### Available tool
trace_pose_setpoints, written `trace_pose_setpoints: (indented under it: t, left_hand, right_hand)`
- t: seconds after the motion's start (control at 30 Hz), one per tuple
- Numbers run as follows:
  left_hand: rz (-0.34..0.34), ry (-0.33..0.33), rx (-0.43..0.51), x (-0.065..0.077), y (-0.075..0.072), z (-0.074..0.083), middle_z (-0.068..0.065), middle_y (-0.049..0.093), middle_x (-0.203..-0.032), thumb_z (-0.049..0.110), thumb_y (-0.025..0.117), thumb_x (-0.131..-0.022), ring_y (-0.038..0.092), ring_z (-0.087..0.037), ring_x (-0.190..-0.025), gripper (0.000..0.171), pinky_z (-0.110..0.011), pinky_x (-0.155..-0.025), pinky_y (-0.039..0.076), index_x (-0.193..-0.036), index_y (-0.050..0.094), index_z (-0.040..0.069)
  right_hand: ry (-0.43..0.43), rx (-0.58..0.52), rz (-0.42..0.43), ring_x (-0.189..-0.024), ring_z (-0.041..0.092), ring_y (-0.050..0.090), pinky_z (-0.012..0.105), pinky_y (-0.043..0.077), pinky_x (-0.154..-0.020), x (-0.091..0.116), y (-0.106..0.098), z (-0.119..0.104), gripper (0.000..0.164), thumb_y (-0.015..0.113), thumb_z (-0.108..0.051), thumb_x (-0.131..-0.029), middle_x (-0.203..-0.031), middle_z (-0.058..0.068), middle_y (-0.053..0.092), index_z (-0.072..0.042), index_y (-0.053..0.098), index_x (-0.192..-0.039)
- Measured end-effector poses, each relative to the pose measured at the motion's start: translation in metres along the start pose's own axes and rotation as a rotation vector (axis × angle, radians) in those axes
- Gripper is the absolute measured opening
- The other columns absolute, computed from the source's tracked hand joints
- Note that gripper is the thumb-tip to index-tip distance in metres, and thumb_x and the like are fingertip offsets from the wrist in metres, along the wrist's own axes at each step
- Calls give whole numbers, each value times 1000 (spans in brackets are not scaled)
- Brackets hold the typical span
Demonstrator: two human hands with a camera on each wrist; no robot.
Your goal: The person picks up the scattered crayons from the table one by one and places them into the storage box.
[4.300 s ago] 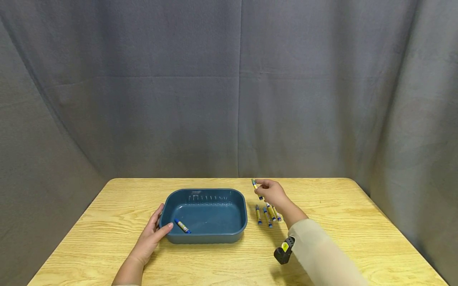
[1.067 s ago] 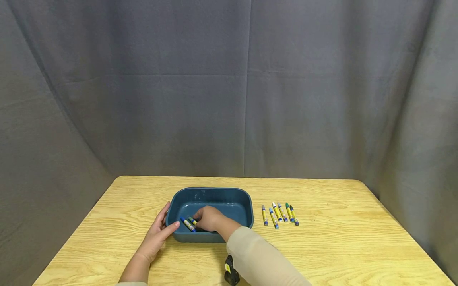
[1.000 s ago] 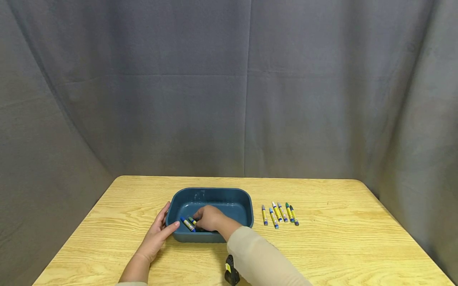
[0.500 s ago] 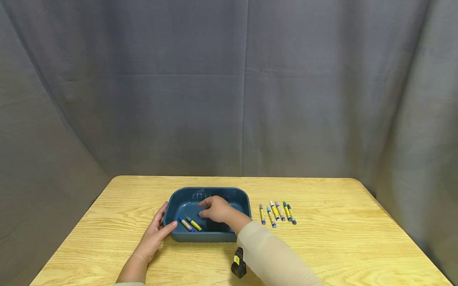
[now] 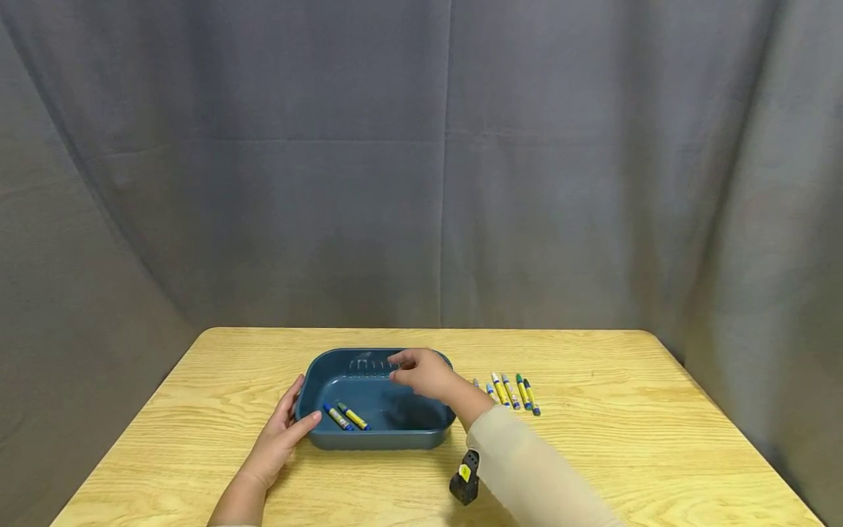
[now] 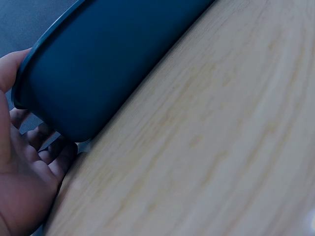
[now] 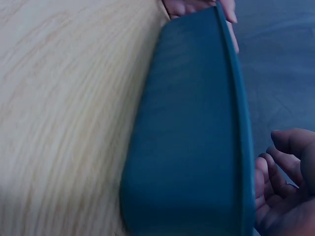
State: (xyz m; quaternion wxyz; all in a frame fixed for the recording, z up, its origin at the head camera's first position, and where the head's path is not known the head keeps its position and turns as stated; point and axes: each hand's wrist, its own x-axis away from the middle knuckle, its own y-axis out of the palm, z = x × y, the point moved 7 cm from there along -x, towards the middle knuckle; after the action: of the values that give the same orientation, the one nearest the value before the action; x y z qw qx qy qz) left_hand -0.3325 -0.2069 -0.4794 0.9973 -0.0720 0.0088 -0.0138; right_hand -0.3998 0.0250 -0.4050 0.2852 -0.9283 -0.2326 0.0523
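Note:
A dark blue plastic tub (image 5: 375,440) sits on the table. My left hand (image 5: 279,433) grips its left end, thumb over the rim and fingers along the outer wall, as the left wrist view also shows. Two crayons lie side by side in the tub's front left part: a blue one (image 5: 338,416) and a green one (image 5: 354,416), both in yellow wrappers. Over the tub's right part hovers my right hand (image 5: 426,375), its fingers loosely bent and nothing between them. To its right several more crayons (image 5: 522,392) lie on the table, two of them partly hidden by my right wrist.
The wooden table (image 5: 593,439) has rounded far corners. A grey curtain (image 5: 329,183) hangs behind it and along both sides. On my right wrist is a small black device (image 5: 465,479) with a yellow patch.
My right hand brought the green crayon from the table into the tub, let it go beside the blue one, then rose and moved right. My left hand stays on the tub's left end.

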Motion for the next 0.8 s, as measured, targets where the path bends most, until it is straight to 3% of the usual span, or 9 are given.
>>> trace_pose_setpoints:
  t: [0.23, 0.53, 0.8]
  left_hand:
    - [2, -8, -5, 0, -1, 0, -21, 20, -161, 20, 57, -98, 23, -38, -148, 78, 1, -86, 31, -159, 9, 17]
    - [3, -4, -4, -1, -3, -1, -22, 20, -161, 18, 56, -98, 23, -38, -148, 78, 0, -86, 33, -159, 9, 17]
    - [5, -2, 0, 0, -4, -1, -22, 19, -162, 18, 57, -98, 22, -39, -148, 78, 0, -85, 33, -159, 8, 16]
  right_hand:
    - [4, -58, 77, -87, 29, 60, 34, 50, -67, 6, -27, 10, 38, 59, -14, -95, -97, 9, 66, -1, 60, -131]
    - [58, -81, 234, -89, 27, 61, 33, 53, -72, 21, -72, 30, 36, 61, -14, -96, -101, 12, 63, -2, 61, -129]
    - [84, -87, 273, -89, 18, 54, 33, 50, -73, 38, -104, 50, 41, 55, -17, -98, -108, 14, 63, 0, 55, -136]
